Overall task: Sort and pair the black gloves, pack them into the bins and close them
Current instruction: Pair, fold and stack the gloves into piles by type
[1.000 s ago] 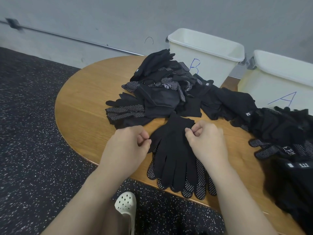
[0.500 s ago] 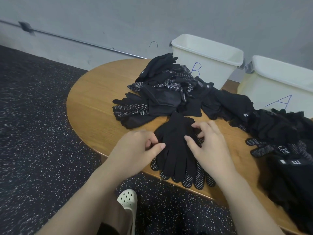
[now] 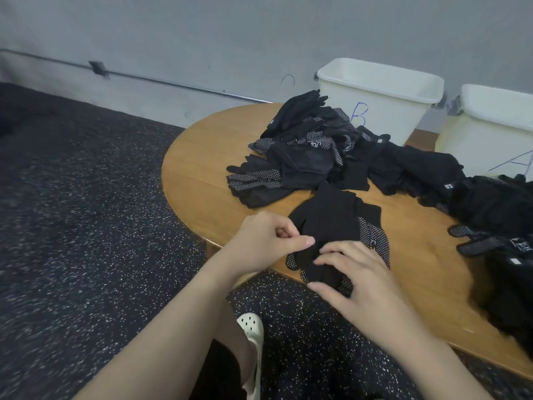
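My hands moved from cuffs down to finger end of the stacked glove pair: left hand pinches its edge w/ thumb and forefinger, right hand presses flat, fingers relaxed. Pair looks aligned, ready for a bin soon.

Two bare forearms reach forward. The left hand is loosely curled, index finger extended toward the right. The right hand lies palm down, fingers spread and relaxed.

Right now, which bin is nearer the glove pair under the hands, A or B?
Bin B; bin A sits further right, partly cut off by the frame edge.
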Demonstrator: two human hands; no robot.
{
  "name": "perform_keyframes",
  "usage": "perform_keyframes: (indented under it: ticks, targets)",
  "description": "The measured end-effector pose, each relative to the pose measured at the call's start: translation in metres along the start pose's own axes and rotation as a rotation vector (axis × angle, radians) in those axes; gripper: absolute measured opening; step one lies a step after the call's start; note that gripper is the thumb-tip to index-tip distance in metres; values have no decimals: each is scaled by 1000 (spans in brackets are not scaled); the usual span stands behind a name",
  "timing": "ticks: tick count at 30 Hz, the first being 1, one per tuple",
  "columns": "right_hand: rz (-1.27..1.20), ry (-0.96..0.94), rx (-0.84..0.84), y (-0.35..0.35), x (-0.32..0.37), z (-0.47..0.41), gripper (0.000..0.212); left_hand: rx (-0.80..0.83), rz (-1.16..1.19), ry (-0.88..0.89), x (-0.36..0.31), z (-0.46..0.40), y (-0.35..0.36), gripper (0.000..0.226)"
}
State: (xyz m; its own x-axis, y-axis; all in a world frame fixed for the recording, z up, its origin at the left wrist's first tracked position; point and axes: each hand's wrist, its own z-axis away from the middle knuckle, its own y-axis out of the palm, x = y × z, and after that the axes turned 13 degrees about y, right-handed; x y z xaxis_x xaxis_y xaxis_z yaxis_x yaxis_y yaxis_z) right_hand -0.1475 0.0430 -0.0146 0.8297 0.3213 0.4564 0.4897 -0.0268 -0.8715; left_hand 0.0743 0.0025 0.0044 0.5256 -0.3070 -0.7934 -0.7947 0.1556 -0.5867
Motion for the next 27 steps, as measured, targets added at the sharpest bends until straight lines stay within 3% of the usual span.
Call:
perform_keyframes:
  ticks: [7, 17, 23, 27]
  targets:
    - [-87, 32, -46, 2, 2, 4, 32, 15, 41, -24, 0, 6, -4, 20]
    - [-75, 25, -17, -1, 3, 3, 30, 34, -270, -56, -4, 7, -4, 37]
    - [-112, 30, 32, -4, -1, 2, 28, 63, -145, -54, -3, 6, -12, 37]
    - [-123, 25, 31, -4, -1, 2, 28, 122, -286, -22, -6, 7, -11, 36]
